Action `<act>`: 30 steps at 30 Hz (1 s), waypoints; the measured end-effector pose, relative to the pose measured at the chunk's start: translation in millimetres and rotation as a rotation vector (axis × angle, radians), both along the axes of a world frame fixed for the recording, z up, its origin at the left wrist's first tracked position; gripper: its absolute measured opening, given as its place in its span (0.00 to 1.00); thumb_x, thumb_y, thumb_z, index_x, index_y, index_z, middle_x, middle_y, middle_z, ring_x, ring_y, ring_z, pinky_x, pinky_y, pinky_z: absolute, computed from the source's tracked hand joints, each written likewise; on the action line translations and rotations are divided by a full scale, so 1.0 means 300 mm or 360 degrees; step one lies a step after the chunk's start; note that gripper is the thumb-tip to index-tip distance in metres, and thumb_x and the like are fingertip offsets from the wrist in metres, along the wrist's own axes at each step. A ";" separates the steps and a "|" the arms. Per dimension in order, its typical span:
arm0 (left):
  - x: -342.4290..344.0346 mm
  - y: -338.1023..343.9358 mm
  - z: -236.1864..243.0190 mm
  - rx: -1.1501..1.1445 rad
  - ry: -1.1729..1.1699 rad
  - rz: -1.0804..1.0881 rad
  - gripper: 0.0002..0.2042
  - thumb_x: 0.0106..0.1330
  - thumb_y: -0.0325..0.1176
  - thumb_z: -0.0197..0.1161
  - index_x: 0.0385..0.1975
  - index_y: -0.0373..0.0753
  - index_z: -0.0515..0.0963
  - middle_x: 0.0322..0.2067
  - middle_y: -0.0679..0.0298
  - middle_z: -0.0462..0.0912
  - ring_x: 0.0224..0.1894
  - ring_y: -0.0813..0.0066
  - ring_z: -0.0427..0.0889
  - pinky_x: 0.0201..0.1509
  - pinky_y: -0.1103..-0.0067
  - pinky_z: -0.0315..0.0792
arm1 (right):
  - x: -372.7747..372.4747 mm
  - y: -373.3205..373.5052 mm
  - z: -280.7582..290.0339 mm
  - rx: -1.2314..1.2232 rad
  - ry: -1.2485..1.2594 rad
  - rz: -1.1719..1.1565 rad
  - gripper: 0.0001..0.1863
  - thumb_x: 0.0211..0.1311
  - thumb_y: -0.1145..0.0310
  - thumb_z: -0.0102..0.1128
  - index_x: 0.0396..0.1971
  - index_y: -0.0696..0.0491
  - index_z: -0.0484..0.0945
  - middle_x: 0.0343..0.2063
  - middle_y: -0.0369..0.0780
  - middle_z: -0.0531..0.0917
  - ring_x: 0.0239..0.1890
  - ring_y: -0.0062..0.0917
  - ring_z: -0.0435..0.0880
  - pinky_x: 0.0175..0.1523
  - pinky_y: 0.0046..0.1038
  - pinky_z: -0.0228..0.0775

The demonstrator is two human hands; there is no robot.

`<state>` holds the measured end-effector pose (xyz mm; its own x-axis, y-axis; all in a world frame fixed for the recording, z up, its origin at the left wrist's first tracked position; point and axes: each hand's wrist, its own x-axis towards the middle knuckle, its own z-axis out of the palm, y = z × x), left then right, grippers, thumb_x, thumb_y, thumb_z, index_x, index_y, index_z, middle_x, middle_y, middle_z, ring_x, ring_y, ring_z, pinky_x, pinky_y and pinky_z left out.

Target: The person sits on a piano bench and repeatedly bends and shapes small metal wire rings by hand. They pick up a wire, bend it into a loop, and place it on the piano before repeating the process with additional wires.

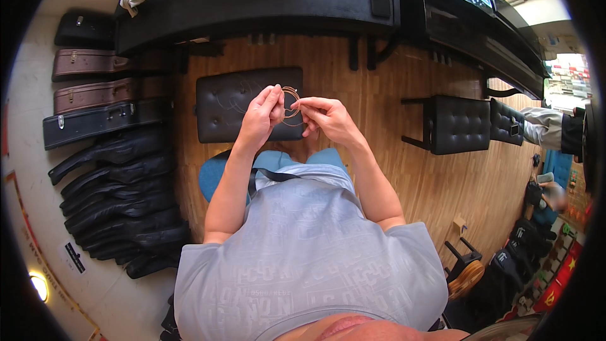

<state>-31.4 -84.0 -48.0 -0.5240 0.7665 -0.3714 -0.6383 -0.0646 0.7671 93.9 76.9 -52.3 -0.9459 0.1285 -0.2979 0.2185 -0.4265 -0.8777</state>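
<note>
A coiled bronze guitar string is held up in front of my body, its loops standing between my two hands. My left hand pinches the coil's left side between thumb and fingers. On the opposite side, the thumb and index finger of my right hand close on the string, with the other fingers loosely curled. Below the hands is a black tufted bench. Thin loose strings appear to lie in loops on its top, faint against the black.
Brown and black instrument cases and several soft black gig bags line the left. Black pianos stand along the far side. Another tufted bench is to the right, beyond it a person's grey-clad leg. A wooden-seated stool stands lower right.
</note>
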 end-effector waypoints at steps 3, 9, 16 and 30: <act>-0.004 0.022 -0.025 -0.0186 0.0128 -0.0048 0.15 0.80 0.42 0.50 0.31 0.42 0.71 0.15 0.78 0.58 0.17 0.90 0.52 0.21 0.85 0.48 | 0.004 0.028 -0.022 -0.0009 0.0170 -0.0028 0.16 0.72 0.74 0.56 0.57 0.60 0.75 0.33 0.34 0.78 0.34 0.15 0.81 0.43 0.21 0.80; 0.004 0.048 -0.008 -0.0337 0.0179 -0.0174 0.14 0.79 0.41 0.50 0.32 0.42 0.72 0.15 0.78 0.59 0.17 0.90 0.52 0.21 0.85 0.49 | -0.013 -0.002 -0.027 0.0475 0.0269 -0.0004 0.27 0.64 0.76 0.65 0.61 0.58 0.66 0.36 0.35 0.79 0.39 0.15 0.79 0.49 0.21 0.75; 0.006 0.051 -0.022 -0.0379 0.0363 -0.0173 0.13 0.79 0.42 0.52 0.33 0.41 0.74 0.15 0.78 0.63 0.16 0.91 0.54 0.20 0.86 0.49 | -0.038 -0.062 -0.072 0.0424 0.0328 -0.0330 0.21 0.66 0.78 0.61 0.59 0.58 0.72 0.37 0.36 0.83 0.39 0.14 0.80 0.44 0.17 0.75; -0.002 -0.003 -0.058 -0.0596 0.0563 -0.0008 0.14 0.78 0.42 0.53 0.32 0.41 0.75 0.15 0.78 0.63 0.16 0.91 0.55 0.19 0.85 0.50 | -0.116 -0.047 -0.084 0.1061 0.0460 -0.0669 0.07 0.65 0.75 0.65 0.42 0.58 0.86 0.30 0.38 0.86 0.23 0.14 0.77 0.31 0.16 0.71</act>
